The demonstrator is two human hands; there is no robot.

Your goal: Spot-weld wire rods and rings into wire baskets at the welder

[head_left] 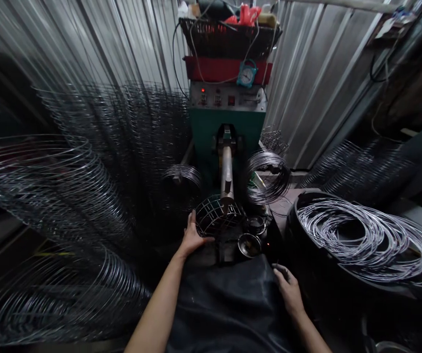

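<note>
A round wire mesh basket [220, 215] sits under the end of the metal arm [227, 171] of a green machine [207, 127]. My left hand [192, 239] grips its left side, with the thumb stretched along the near rim and the fingers up the outside. My right hand [287, 287] is low at the right edge of the black apron [229, 299], its fingers curled together. What those fingers hold, if anything, is too small and dark to make out. Two small round metal cups [249, 245] stand between the basket and my right hand.
A black tub [295, 220] with many loose wire rings [365, 235] stands at the right. Coils of wire [269, 176] hang on both sides of the machine arm. Tall stacks of wire frames [96, 181] crowd the left. A teal clock [247, 73] hangs above the control panel [229, 95].
</note>
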